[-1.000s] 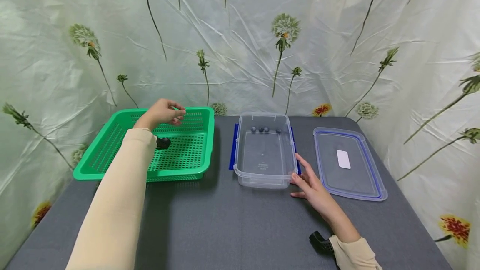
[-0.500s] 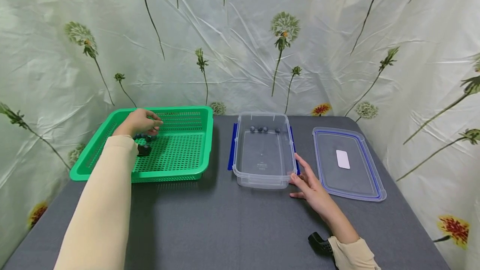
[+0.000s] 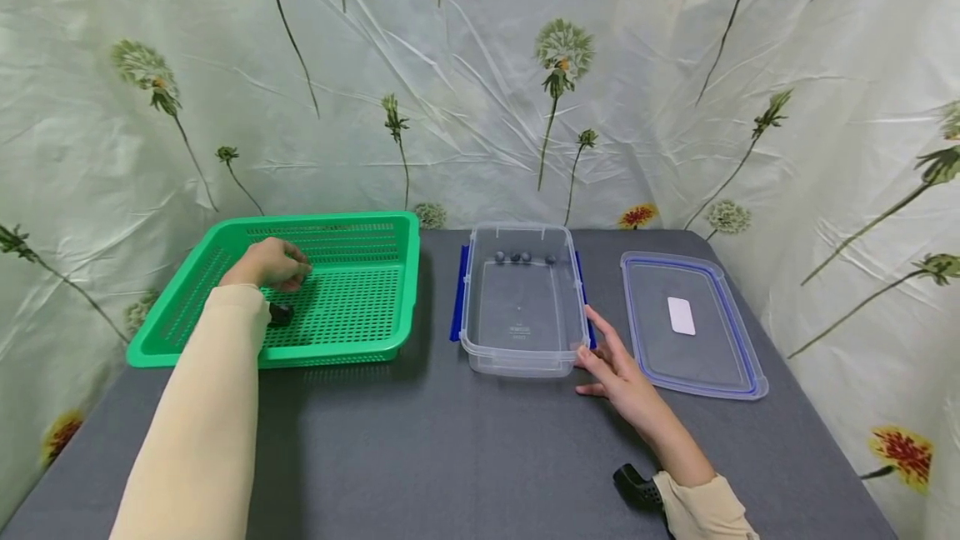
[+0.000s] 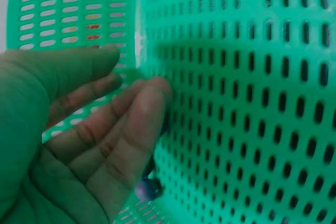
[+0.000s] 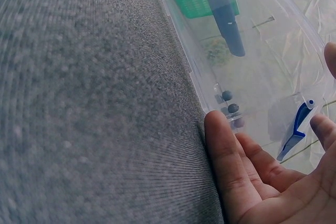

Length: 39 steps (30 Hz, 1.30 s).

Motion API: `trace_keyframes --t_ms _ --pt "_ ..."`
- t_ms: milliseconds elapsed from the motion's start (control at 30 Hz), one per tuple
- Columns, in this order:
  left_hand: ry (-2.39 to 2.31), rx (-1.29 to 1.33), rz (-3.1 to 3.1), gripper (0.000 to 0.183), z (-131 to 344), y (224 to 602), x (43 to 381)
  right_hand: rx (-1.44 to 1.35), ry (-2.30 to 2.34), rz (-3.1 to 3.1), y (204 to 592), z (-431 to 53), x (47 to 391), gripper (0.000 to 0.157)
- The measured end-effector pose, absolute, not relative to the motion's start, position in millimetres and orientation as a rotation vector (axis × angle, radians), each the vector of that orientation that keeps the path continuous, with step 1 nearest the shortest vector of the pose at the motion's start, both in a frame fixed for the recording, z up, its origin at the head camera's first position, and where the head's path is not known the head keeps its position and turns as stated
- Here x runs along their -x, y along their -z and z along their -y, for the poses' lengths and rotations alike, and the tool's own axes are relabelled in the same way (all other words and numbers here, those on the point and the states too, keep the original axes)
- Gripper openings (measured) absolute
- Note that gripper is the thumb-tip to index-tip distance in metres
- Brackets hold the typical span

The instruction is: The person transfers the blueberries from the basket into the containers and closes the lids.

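Note:
In the head view my left hand (image 3: 272,264) is down inside the green basket (image 3: 414,290), on its left side. The left wrist view shows the thumb apart from the slightly bent fingers, with nothing seen between them. A blueberry (image 4: 148,188) lies just behind those fingers, with more dark berries partly hidden there. My right hand (image 3: 617,367) touches the near right corner of a clear plastic container (image 3: 517,354), its fingers spread and mostly straight. Inside that container, several blueberries (image 3: 526,257) sit along the far end.
A clear lid (image 3: 693,357) with a blue seal and white label lies right of the container. Blue side latches (image 3: 460,294) hang from the container. A grey cloth (image 3: 420,457) covers the table, and a flower-print curtain (image 3: 480,90) hangs behind.
My left hand has moved left and lower into the basket. The right hand stays at the container's corner. The head view has shifted slightly.

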<state>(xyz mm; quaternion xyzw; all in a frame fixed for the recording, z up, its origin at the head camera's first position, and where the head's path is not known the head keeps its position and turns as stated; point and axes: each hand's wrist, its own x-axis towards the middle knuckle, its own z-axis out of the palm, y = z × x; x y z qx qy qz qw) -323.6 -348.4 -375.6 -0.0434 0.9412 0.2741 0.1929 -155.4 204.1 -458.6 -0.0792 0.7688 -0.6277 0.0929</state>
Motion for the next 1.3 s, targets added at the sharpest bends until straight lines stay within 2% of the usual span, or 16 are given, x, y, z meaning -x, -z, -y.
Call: trace_keyframes --t_ms 633,900,1167,1300 --pt "-0.774 0.153 -2.591 0.054 351.1 381.2 320.2 0.241 1.846 -2.281 456.5 -204.1 155.8 0.069" --pt "-0.764 0.168 -2.596 0.048 351.7 381.5 320.1 0.246 1.848 -2.297 455.9 -204.7 156.4 0.068" --pt "-0.764 0.178 -2.595 0.052 352.8 383.4 318.2 0.242 1.837 -2.304 457.4 -204.4 156.1 0.068" --pt "-0.776 0.191 -2.612 0.047 353.2 384.0 317.0 0.241 1.841 -2.306 458.1 -204.2 156.5 0.068"
